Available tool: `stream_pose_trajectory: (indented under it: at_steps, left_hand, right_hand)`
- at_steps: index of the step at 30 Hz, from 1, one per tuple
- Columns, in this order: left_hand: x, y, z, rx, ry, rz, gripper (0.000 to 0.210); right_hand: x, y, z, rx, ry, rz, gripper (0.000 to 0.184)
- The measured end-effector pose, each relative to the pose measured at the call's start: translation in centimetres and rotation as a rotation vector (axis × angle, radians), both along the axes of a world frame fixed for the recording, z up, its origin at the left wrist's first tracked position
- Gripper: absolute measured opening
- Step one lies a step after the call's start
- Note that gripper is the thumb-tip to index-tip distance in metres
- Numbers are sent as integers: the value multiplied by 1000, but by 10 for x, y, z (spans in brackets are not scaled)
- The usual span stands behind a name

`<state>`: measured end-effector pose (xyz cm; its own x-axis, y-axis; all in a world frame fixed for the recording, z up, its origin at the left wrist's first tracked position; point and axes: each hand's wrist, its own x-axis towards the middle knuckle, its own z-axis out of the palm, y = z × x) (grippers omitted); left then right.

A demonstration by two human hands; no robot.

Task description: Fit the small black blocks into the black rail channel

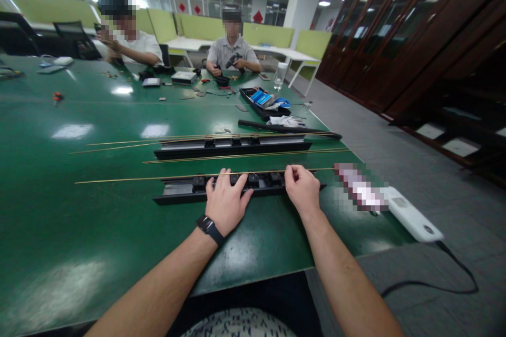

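A long black channel [174, 200] with a silvery inside lies across the green table in front of me, several black blocks [198, 184] seated in it. My left hand [226, 201], wearing a dark watch, rests on the channel with its fingers spread over the blocks. Along the channel's far edge runs a thin brass-coloured rod [118, 180], sticking out well past the left end. Toward the channel's right end, my right hand [302, 188] is closed in a pinch on this rod; its fingertips are partly hidden. Left fingertips reach the rod too.
Beyond lies a second black channel [190, 154] with more thin rods [182, 160] around it. Further back are a black tube [261, 126], white gloves [286, 121] and a black tray [256, 107]. A white device [413, 214] with a cable sits at the right edge. Two people sit opposite.
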<state>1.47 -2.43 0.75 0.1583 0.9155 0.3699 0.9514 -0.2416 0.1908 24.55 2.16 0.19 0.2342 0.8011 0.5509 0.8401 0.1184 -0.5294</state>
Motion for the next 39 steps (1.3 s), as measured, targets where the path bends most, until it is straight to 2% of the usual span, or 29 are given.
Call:
stream_pose_trajectory:
  at_steps: [11,24,39]
  left_hand:
    - [1,-2,1,15,10,19,47]
    - [10,-10,8,5,-3,122,46]
    - [2,-9,6,-31,26,79,48]
  right_hand:
    - [1,1,-2,-9,-1,-1,36]
    - [-1,-1,1,-21,12,3,36]
    - [0,-1,1,-20,-2,7,36]
